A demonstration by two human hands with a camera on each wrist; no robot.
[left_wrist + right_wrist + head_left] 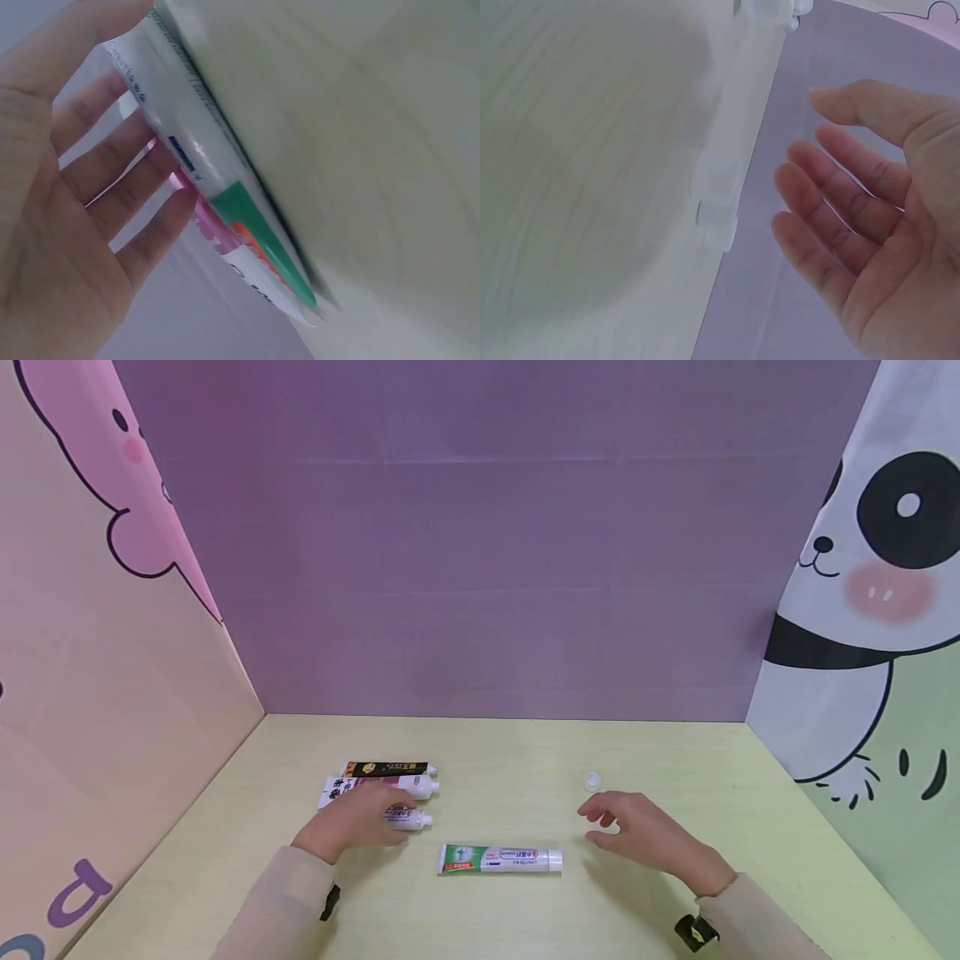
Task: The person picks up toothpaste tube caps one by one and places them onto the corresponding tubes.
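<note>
My left hand (360,818) is over a white toothpaste tube (407,819) with a green end, thumb on the near side and fingers on the far side. In the left wrist view the fingers lie loosely beside that tube (199,139), not closed round it. Behind it lie a white-and-purple tube (422,787) and a black tube (386,769), their nozzles uncapped and pointing right. My right hand (637,831) hovers with relaxed fingers and holds nothing. Near it stand a translucent cap (592,782) and, in the right wrist view, two white caps (717,226).
A capped green-and-white toothpaste tube (498,859) lies at the front middle of the pale wooden table (510,756). A purple wall (495,568) closes the back. Printed side panels (112,693) stand left and right.
</note>
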